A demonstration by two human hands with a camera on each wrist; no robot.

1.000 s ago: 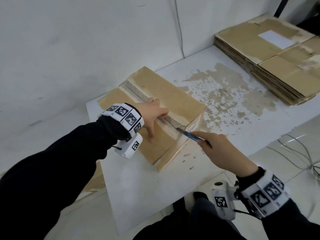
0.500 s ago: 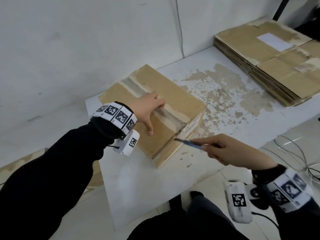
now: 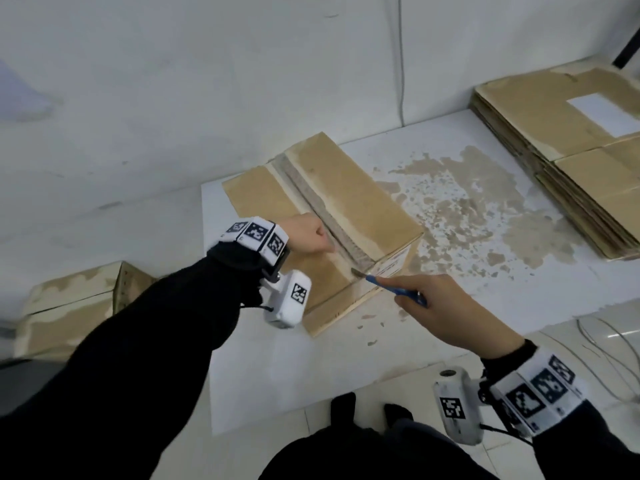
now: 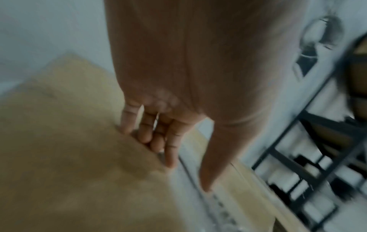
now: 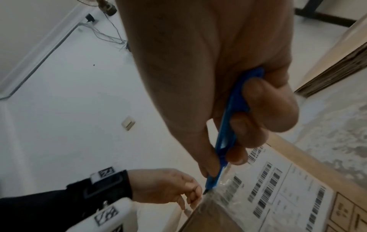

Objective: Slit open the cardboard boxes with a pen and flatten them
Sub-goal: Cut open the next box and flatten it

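nearest the camera, the right hand (image 3: pixel 446 308) pinches a blue pen (image 3: pixel 394 289) between thumb and curled fingers, clamped tight on its barrel. the pen's dark tip (image 5: pixel 205 191) sits at the near end of the cardboard box (image 3: pixel 349 199), right where the clear tape strip (image 3: pixel 332 223) along the top seam folds over the edge and down onto the front face. that face carries a white shipping label (image 5: pixel 278 188) with barcodes, just beside the tip.

the left hand (image 3: pixel 306 235) rests on top of the box a little farther in, on the left flap next to the seam. its fingers (image 4: pixel 158 136) are fairly straight and close together, tips dipping into the seam gap at the edge of the flap; they grip nothing, and the thumb (image 4: pixel 214 157) lies out along the tape. the left wrist view is blurred, so how deep the fingertips reach cannot be told.

the box stands closed on the white table (image 3: pixel 277 358), towards its far left corner by the wall. the tabletop's coating is worn through in a brown patch (image 3: pixel 467 216) to the right of the box. beyond that, at the far right end, lies a stack of flattened cardboard (image 3: pixel 571 161), the top sheet bearing a white label. down on the left, lower than the table, stands another cardboard box (image 3: pixel 72 317).
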